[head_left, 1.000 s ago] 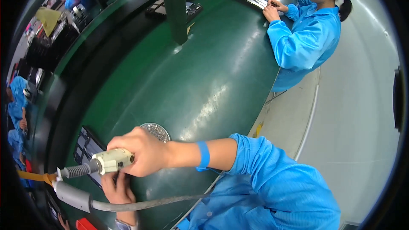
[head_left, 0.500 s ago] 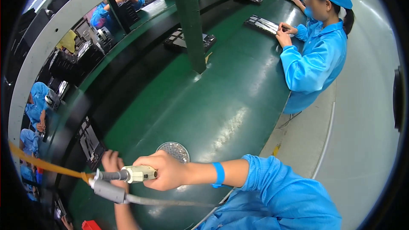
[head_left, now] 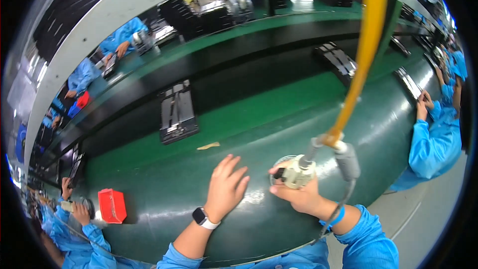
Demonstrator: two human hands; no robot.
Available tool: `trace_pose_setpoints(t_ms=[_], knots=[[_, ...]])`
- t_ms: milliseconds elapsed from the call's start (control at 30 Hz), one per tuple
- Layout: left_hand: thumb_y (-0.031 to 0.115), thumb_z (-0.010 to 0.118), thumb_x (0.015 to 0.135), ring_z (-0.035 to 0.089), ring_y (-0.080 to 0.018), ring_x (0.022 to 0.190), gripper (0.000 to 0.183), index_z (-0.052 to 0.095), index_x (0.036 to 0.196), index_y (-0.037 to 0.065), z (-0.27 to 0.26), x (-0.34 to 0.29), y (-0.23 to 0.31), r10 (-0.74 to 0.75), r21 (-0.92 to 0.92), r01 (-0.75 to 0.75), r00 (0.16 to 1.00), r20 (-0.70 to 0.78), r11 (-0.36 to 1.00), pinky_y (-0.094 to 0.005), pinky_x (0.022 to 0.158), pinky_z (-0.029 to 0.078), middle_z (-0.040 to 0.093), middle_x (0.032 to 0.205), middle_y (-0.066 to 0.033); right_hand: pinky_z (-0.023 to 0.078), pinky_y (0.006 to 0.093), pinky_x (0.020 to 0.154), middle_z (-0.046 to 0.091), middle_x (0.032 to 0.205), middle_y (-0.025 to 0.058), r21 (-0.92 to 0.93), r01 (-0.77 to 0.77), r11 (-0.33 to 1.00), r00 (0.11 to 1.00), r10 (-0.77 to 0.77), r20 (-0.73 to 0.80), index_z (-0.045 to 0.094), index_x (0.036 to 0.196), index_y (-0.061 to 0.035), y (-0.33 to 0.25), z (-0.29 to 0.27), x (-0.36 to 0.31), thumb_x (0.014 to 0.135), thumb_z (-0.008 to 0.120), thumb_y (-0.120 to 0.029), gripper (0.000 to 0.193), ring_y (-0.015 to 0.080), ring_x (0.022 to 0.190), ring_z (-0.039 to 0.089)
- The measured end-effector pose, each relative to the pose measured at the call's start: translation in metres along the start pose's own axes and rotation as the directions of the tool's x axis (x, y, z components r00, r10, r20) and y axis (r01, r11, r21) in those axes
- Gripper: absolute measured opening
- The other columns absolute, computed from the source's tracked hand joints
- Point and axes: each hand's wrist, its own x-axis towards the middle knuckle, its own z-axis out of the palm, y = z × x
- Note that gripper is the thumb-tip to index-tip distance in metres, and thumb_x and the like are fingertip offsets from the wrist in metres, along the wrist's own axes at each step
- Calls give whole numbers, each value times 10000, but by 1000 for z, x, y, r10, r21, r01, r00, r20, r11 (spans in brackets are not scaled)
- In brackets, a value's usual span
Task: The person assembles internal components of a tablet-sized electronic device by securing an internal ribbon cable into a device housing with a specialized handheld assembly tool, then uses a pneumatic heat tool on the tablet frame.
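My right hand (head_left: 304, 195) is wrapped around a cream-coloured electric screwdriver (head_left: 300, 172), with its grey cord (head_left: 347, 163) hanging beside it. A yellow strap (head_left: 359, 65) runs up from the screwdriver's end. Partly hidden behind that hand is a round metal dish (head_left: 282, 161). My left hand (head_left: 226, 188), a white-banded watch on its wrist, hovers over or rests on the green bench, fingers stretched and nothing in them. Beyond it lies a flat black device housing (head_left: 178, 112) with silver strips, apart from both hands. A thin yellowish strip (head_left: 208, 146) is on the bench nearer to me.
A red bin (head_left: 112, 205) stands at the left on the green bench (head_left: 164, 189). Another black housing (head_left: 336, 62) lies at the far right. A co-worker (head_left: 433, 129) works on the right, another (head_left: 74, 234) at the lower left. A pale frame beam (head_left: 119, 10) arches overhead.
The view has swung left. My left hand has come away from beside the black housing. My right hand still holds the screwdriver, now with its strap end pointing up rather than left.
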Motion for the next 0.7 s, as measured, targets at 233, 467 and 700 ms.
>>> trace_pose_setpoints(t_ms=[233,467,700], knots=[[171,739,884,522,-393,1333,253,722,1103,46,10,-2,10,-22,-38,21,1000,-4,999,-496,1068,444,609,1345,-180,459,240,595,642,742,11,-472,234,850,970,-167,179,668,1082,13,8,-28,-6,771,773,69,332,61,670,577],[198,727,903,496,-382,1361,258,727,1117,55,17,-1,9,-36,-55,36,999,4,998,-494,1078,437,595,1370,-172,489,246,616,677,844,39,-339,200,919,973,-146,178,674,1060,6,17,-36,-10,765,782,51,318,73,695,600],[189,733,894,498,-382,1359,258,728,1113,54,18,0,11,-37,-54,36,999,-15,998,-493,1077,440,599,1364,-174,528,240,685,727,1012,47,-285,133,949,982,-86,169,669,1114,-9,19,-39,-10,780,808,19,363,65,786,637]])
